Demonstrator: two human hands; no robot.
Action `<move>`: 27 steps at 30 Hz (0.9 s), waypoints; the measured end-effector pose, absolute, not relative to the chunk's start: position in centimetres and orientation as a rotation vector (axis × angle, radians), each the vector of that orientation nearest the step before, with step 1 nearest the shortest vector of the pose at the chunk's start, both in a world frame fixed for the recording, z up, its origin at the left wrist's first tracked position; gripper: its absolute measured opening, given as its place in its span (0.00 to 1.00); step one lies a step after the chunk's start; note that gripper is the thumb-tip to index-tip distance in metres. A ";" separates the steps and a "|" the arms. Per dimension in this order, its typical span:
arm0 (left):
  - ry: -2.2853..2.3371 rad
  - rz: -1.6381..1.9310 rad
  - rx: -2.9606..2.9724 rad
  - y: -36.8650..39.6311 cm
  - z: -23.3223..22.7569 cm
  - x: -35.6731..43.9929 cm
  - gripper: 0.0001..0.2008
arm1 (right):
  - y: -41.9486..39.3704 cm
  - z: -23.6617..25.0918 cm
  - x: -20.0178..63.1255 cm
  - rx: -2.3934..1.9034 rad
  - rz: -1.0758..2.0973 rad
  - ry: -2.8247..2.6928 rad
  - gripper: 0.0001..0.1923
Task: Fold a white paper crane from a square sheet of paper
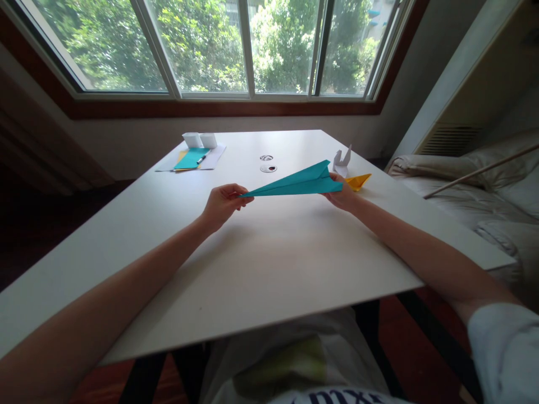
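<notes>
A folded teal paper airplane [295, 182] is held above the white table, its pointed nose to the left and its wide tail to the right. My left hand [225, 205] pinches the nose between thumb and fingers. At the tail end, my right hand [342, 193] grips the other side, with some of its fingers hidden behind the paper. Just beyond the right hand sits a yellow folded paper boat-like shape [359, 182]. Behind that stands a white origami figure [342, 161] with upright points.
On the white table [252, 269], the far left holds teal sheets [192, 159] over yellow and white paper, a pen [202, 157] and two white folded boxes [199, 140]. Two round patterned pieces [268, 168] lie near the far middle. A pale sofa [471, 179] stands right.
</notes>
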State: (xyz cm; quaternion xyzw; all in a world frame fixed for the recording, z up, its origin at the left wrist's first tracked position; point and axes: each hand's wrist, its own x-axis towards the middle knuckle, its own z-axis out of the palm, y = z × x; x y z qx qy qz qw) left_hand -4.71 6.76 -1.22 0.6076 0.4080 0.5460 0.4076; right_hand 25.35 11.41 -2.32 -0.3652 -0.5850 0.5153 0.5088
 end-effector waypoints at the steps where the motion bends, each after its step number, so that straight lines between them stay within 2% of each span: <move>1: 1.021 1.379 1.504 6.7 -1.2 -4.6 0.11 | 11.5 -2.2 25.2 -0.900 1.270 -1.346 0.17; 8: 0.968 1.340 1.268 6.2 -1.0 -3.5 0.10 | 10.5 -1.2 23.0 -0.847 1.356 -1.075 0.10; 13: 0.982 1.264 1.294 5.1 -0.7 -2.3 0.11 | 8.4 -1.0 20.6 -0.814 1.474 -1.082 0.10; 20: 1.092 1.099 1.552 4.8 -0.5 -2.6 0.12 | 9.7 0.3 22.4 -0.972 1.158 -1.140 0.07; 27: 1.196 1.128 1.612 5.7 -0.4 -3.8 0.11 | 10.9 4.6 27.7 -1.054 0.952 -1.273 0.06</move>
